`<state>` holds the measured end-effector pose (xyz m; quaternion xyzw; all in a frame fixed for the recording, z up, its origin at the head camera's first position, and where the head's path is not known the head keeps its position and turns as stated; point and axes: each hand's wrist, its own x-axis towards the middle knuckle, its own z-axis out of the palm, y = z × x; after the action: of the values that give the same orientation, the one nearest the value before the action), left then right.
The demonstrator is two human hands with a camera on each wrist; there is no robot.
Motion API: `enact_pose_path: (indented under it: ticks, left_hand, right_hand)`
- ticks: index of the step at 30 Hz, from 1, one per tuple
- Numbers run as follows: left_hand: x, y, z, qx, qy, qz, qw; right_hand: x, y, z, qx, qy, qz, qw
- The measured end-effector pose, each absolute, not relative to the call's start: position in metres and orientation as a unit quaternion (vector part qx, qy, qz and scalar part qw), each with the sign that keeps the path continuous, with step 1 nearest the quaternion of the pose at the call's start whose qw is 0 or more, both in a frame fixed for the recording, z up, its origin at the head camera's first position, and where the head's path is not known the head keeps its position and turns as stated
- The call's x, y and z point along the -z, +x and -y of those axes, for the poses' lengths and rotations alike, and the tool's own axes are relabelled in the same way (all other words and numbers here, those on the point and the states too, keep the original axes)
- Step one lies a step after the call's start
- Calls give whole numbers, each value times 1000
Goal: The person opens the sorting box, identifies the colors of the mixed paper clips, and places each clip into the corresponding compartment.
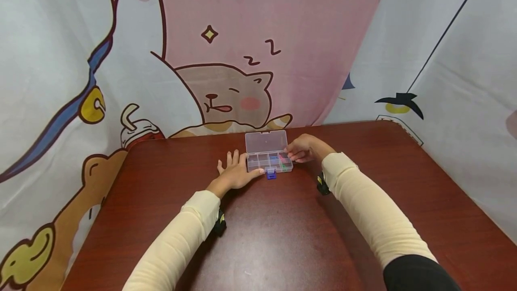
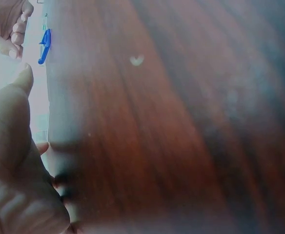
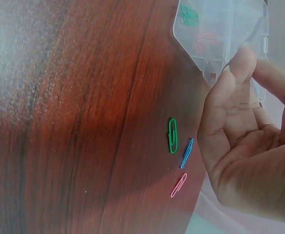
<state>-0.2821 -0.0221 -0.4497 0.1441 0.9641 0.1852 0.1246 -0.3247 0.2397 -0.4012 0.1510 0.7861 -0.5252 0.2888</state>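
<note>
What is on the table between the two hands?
The clear plastic box, lid open, sits between the left hand and the right hand, with coloured paper clips inside. Its blue latch points toward the person. The head view shows this.

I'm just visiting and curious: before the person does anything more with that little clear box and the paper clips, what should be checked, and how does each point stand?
1. Box lid open: ok. The clear box has its lid raised toward the wall.
2. Box steadied: ok. The left hand lies flat on the table against the box's left side, thumb along its front edge.
3. Right hand at the box: ok, fingers at its right end; whether it holds a clip, cannot tell.
4. Loose clips accounted for: not ok. A green clip, a blue clip and a pink clip lie on the table outside the box.
5. Blue latch out of the way: ok, hanging at the front.
</note>
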Motion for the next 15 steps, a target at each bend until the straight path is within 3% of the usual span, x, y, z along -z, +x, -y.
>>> enact_pose_path:
  ticks: [15]
  left_hand:
    - [449, -282, 23, -187, 149, -962, 129]
  right_hand:
    - [398, -327, -265, 535, 169, -791, 245]
